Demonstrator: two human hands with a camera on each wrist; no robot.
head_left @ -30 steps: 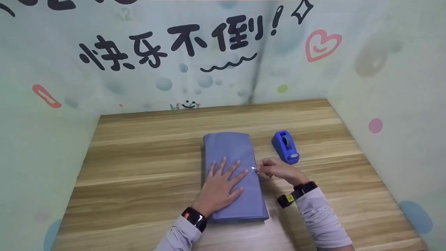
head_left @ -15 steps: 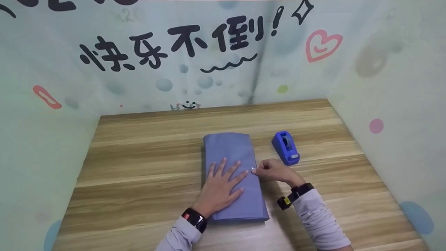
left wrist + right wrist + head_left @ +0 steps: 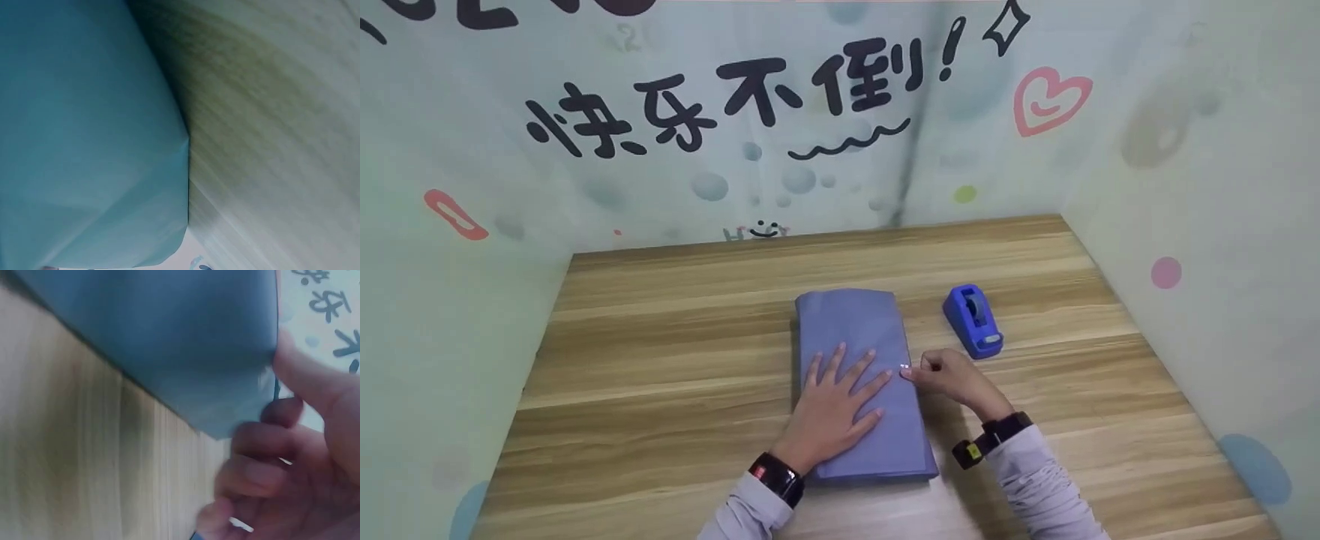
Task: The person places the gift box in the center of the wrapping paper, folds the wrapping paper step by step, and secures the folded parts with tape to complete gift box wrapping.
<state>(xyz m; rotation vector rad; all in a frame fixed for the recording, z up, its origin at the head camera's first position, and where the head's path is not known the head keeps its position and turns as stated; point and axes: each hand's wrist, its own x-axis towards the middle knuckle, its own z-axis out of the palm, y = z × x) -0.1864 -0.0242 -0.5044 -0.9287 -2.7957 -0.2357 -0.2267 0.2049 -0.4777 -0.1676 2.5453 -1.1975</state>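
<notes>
A long package wrapped in blue-violet paper point(image 3: 851, 319) lies on the table. My left hand point(image 3: 829, 409) rests flat on it with fingers spread. At the package's right edge, my right hand point(image 3: 956, 379) presses a small piece of clear tape point(image 3: 904, 367) with the thumb tip, its other fingers curled beside the edge. In the right wrist view the thumb point(image 3: 306, 377) lies along the top edge of the paper, with the curled fingers point(image 3: 256, 467) below it. The left wrist view shows a creased paper side point(image 3: 101, 140), but not the hand.
A blue tape dispenser point(image 3: 975, 322) stands to the right of the package, just beyond my right hand. The wood-grain table point(image 3: 660, 352) is bounded by a printed back wall point(image 3: 660, 187) and side walls. Both wrists wear black straps with cameras.
My right hand has moved slightly left and closer over the package's edge. Its thumb has come onto the tape, and the index finger has drawn back. My left hand stays in place.
</notes>
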